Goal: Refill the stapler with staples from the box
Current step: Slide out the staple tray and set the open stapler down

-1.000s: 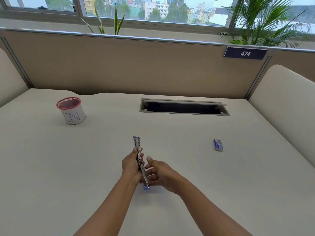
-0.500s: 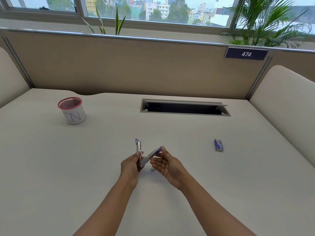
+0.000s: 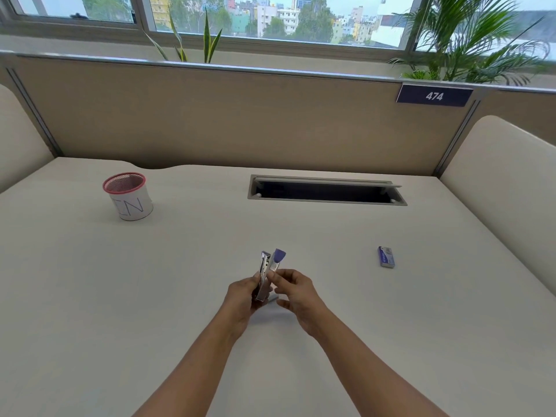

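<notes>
Gripping stapler (image 3: 266,275) low down w/ left hand (image 3: 240,299), fingers (image 3: 256,279) wrapped round its metal body. Pinching its purple-tipped top arm w/ right hand (image 3: 296,291): thumb & forefinger closed on it, other fingers curled loosely below. Held off the bench (image 3: 120,296), roughly upright, tips pointing twd cable hatch (image 3: 326,190); nearer the camera than hatch, a bit left of hatch's middle. Opened in a narrow V: silver magazine on left, purple-capped arm on right, tips just apart. Staples inside or not: can't tell, too small.

Staple box (image 3: 386,257) lying flat on bench, nearer the camera than hatch, below hatch's right end, well apart from both hands. Red-rimmed mesh cup (image 3: 128,196) w/ white paper wrap marked "IN", standing well left of hatch. Behind hatch: beige partition (image 3: 210,115), w/ dark plate (image 3: 434,96) reading "474" up & right of hatch. Further back from hatch: window (image 3: 270,16) & leafy plants (image 3: 469,40).
</notes>
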